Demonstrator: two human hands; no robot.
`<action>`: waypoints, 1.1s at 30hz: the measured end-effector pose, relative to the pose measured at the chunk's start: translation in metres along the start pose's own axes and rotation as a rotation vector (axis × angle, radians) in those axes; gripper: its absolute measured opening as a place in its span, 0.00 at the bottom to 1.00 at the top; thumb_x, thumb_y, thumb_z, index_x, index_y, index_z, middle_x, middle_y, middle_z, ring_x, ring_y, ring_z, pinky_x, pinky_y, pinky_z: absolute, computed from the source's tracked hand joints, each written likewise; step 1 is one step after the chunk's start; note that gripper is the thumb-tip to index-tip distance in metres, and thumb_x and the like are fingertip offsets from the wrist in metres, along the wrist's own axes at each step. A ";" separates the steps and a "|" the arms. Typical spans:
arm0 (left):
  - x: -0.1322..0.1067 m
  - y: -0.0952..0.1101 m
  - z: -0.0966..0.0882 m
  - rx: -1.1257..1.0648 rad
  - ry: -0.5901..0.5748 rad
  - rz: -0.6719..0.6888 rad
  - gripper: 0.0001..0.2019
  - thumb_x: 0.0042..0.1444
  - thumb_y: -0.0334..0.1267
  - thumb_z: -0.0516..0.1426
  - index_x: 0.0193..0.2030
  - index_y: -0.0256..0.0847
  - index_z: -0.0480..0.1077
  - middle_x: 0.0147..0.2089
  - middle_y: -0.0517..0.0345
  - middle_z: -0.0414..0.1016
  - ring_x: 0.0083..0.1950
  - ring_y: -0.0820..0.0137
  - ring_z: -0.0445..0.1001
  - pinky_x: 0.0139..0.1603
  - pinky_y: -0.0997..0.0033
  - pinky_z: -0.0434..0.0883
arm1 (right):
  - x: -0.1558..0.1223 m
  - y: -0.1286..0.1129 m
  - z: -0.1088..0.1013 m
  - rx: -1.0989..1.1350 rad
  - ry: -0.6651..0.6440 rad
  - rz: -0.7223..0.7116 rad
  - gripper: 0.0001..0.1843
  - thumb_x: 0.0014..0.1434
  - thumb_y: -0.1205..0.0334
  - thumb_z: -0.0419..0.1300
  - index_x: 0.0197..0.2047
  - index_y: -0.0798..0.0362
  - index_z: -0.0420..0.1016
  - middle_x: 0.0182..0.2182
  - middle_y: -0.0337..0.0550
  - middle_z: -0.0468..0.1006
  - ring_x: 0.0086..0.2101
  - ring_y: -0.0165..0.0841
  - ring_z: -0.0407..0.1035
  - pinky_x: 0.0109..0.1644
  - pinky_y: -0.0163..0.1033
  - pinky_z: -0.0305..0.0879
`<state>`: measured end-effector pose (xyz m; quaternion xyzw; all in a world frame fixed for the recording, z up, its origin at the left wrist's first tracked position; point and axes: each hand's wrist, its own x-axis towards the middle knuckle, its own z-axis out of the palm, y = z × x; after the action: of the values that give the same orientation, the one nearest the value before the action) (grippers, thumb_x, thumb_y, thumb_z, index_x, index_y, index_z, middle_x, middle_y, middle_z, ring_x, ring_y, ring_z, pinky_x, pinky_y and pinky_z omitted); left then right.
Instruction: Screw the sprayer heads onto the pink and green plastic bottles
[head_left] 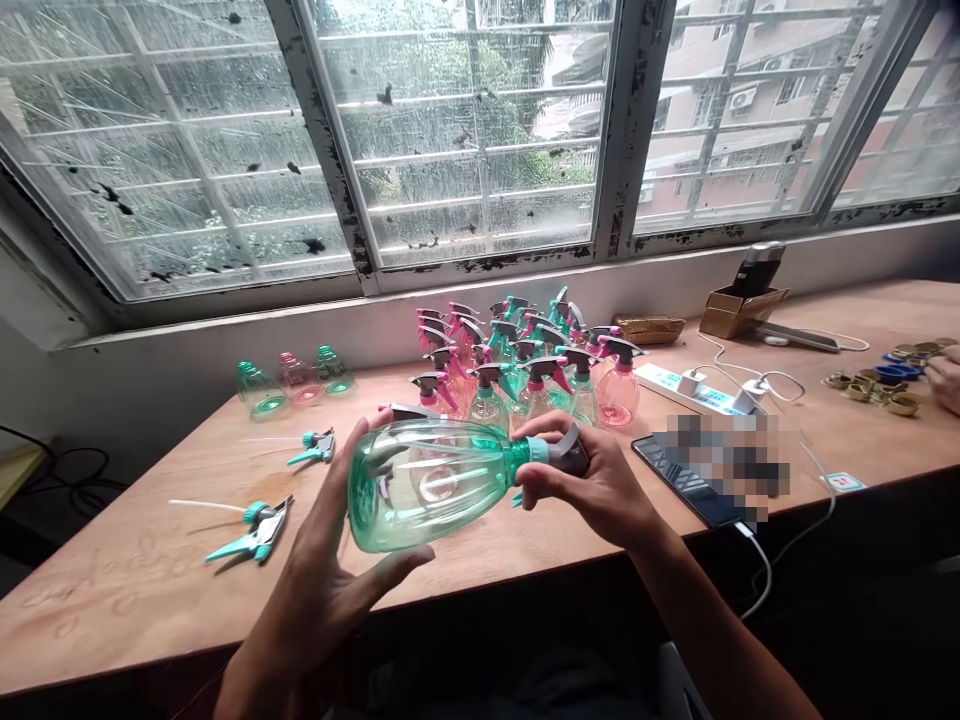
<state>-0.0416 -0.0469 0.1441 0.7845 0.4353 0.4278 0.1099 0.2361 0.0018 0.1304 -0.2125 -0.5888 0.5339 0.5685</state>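
A clear green spray bottle [431, 490] lies sideways in the air above the table's front, its base to the left. My left hand [326, 565] cups the base, with the thumb stretched along the underside and the other fingers partly hidden behind it. At the neck, my right hand [600, 485] is closed around the teal collar and grey trigger head. Two loose teal-and-grey spray heads with white tubes, a nearer one [260, 528] and a farther one [313, 447], lie on the table to the left.
Several assembled pink and green spray bottles [618, 388] stand behind my hands. Three headless bottles [301, 378] are back left. A phone [686, 480], a power strip [694, 390] and a cardboard box [739, 310] occupy the right. Another person's hand [945, 380] shows at the right edge.
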 end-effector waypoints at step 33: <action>-0.005 -0.002 -0.009 0.048 -0.025 0.101 0.51 0.59 0.40 0.66 0.78 0.62 0.37 0.80 0.49 0.47 0.78 0.43 0.52 0.71 0.35 0.62 | -0.001 -0.001 0.001 0.012 -0.054 0.021 0.18 0.57 0.55 0.75 0.44 0.55 0.76 0.22 0.37 0.82 0.22 0.34 0.79 0.28 0.38 0.78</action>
<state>-0.0510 -0.0509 0.1454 0.8130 0.4041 0.4124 0.0748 0.2362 0.0003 0.1309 -0.2010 -0.5983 0.5490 0.5479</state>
